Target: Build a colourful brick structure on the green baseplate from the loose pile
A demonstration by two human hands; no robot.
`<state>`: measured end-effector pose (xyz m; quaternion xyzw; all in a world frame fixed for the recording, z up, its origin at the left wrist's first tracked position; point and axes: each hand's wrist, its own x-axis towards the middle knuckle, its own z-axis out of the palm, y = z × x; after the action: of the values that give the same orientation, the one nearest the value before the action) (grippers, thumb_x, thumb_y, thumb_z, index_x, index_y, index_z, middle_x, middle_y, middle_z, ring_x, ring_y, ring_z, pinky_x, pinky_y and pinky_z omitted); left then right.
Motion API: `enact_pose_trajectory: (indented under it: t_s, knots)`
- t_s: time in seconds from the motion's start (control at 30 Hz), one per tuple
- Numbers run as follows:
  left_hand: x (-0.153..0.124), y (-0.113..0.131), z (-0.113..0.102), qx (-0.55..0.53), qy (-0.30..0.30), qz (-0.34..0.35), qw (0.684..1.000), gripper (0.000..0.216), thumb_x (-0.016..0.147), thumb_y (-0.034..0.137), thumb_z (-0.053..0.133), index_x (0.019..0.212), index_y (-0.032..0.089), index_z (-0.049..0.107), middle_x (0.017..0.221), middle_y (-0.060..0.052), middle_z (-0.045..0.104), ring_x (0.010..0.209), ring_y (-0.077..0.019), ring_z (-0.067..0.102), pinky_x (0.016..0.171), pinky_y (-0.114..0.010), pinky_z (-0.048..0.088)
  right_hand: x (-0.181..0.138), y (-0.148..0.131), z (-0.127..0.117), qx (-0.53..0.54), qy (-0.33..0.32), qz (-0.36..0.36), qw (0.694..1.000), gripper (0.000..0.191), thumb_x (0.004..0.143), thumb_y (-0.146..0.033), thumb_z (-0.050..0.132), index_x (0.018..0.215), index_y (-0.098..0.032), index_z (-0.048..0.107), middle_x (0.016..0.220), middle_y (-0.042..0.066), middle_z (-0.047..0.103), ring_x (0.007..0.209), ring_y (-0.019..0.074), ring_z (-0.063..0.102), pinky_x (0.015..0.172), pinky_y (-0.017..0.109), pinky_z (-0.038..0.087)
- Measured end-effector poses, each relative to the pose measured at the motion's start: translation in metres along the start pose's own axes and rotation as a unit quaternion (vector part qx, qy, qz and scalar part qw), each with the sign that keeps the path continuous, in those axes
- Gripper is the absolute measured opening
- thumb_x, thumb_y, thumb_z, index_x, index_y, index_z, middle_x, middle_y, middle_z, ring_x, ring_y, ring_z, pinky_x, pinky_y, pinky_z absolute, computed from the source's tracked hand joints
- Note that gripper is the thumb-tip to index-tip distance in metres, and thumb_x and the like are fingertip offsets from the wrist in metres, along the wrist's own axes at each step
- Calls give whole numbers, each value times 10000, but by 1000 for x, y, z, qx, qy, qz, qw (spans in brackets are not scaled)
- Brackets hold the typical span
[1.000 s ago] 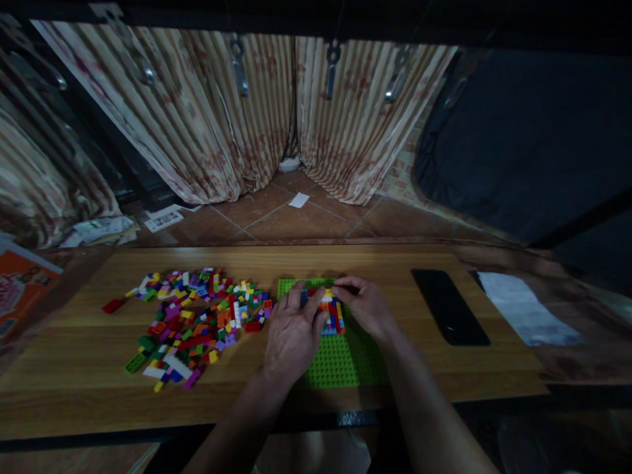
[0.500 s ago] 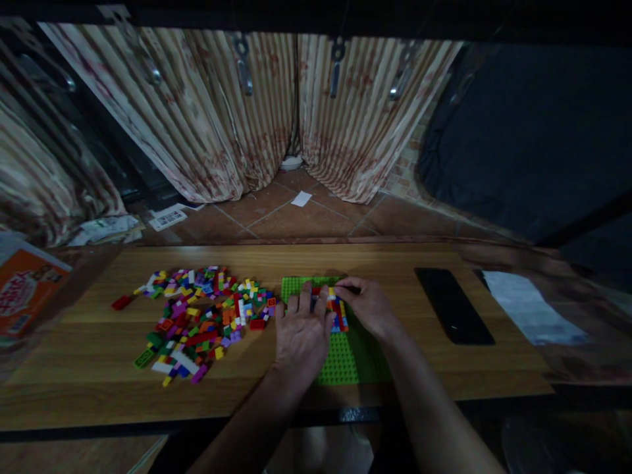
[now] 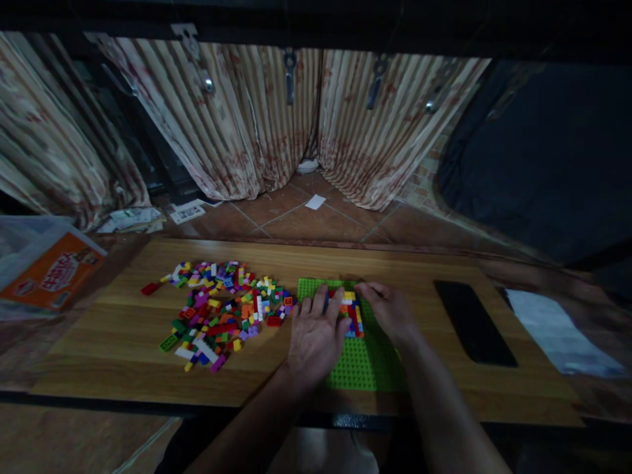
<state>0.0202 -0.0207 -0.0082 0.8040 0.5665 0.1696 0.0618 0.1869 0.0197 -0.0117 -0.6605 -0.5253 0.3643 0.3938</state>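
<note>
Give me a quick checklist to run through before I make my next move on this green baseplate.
1. Green baseplate resting on the wooden table: ok.
2. Loose bricks kept off the baseplate: ok, the pile I can see lies to its left.
3. Brick build fully in view: not ok, your left hand covers part of it.
4. Brick in your right hand: cannot tell, its fingers hide whatever they might pinch.
5. Black phone-like slab clear of the baseplate: ok, it lies apart, to the right.
</note>
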Motion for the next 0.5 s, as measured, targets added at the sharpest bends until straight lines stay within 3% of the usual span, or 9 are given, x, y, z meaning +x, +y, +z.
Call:
enact_pose_trajectory:
  t_s: [0.23, 0.5]
  knots:
    - [0, -1, 4, 5, 13, 0, 1000, 543, 937, 412, 390, 1463, 289, 334, 1444, -117, 433, 1144, -302, 507, 953, -497, 422, 0, 0, 1, -33, -11, -14, 999, 365, 813, -486, 540, 837, -176, 731, 800, 52, 737, 793, 229, 657, 738, 340, 466]
    - [-2, 4, 2, 21, -20, -8, 1000, 498, 926, 443, 396, 1399, 292, 438, 1415, -124, 458, 1132, -321, 506, 930, -533, 424, -4, -2, 4, -70, -14, 4, 997, 329, 766, -485, 606, 870, -208, 749, 871, 53, 756, 813, 240, 678, 733, 344, 483]
